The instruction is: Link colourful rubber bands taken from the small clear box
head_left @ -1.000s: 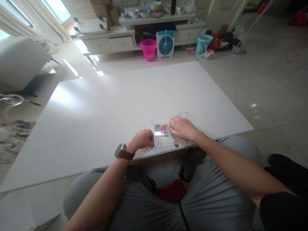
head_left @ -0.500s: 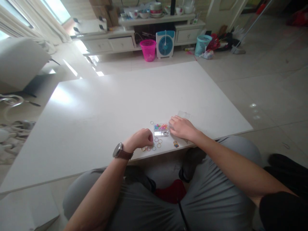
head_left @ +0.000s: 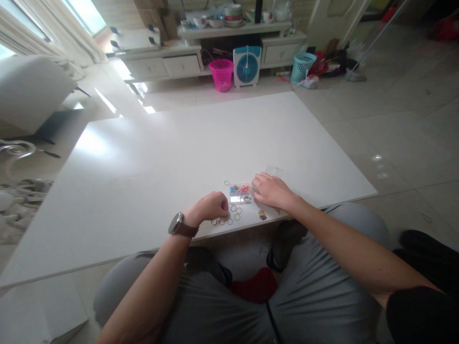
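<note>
- Head view: a small clear box (head_left: 241,202) lies open on the white table (head_left: 161,148), close to the edge by the person, between the two hands.
- Its far part holds many small colourful pieces (head_left: 239,188); the near part looks mostly white, with a greyish round item (head_left: 247,198) toward the right.
- Thin coloured rings (head_left: 237,217) lie scattered on the tabletop in front of the box, and one pale ring (head_left: 226,182) sits off its far left corner.
- The left hand (head_left: 214,205) is curled just left of the box, beside the rings; its fingertips are hidden, so I cannot tell whether they grip anything.
- The right hand (head_left: 271,188) is palm down at the box's right end, fingers bent; whether it grasps something underneath cannot be told.
- Beyond that hand lies a clear flat piece (head_left: 275,171); nearer the edge, a yellow-and-blue cartoon figure (head_left: 263,215).
- A watch (head_left: 177,223) with a brown strap circles the left wrist.
- Past the table stand a pink basket (head_left: 222,76), a blue-and-white fan (head_left: 247,67) and a light-blue basket (head_left: 303,69).
</note>
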Motion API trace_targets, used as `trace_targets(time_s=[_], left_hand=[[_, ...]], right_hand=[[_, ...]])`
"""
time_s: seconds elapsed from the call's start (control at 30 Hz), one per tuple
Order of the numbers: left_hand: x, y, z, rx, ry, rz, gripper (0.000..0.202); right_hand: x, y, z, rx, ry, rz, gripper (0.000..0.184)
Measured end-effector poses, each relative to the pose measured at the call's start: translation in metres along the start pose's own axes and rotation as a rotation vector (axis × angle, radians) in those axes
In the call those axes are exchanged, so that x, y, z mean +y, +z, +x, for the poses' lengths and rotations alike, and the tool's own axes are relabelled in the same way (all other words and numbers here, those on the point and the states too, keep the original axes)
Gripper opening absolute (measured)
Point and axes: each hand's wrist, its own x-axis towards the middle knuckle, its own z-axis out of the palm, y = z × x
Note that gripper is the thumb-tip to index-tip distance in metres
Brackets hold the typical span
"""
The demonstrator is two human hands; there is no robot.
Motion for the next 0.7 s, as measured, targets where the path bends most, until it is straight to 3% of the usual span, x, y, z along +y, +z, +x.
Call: trace_targets(time_s=[0.7], left_hand=[[0.0008,0.0001,-0.0003,-0.003,-0.015,-0.012,0.009]], right_hand=[[0.0005,0.0021,-0.0001,0.008,-0.007,-0.008,0.025]])
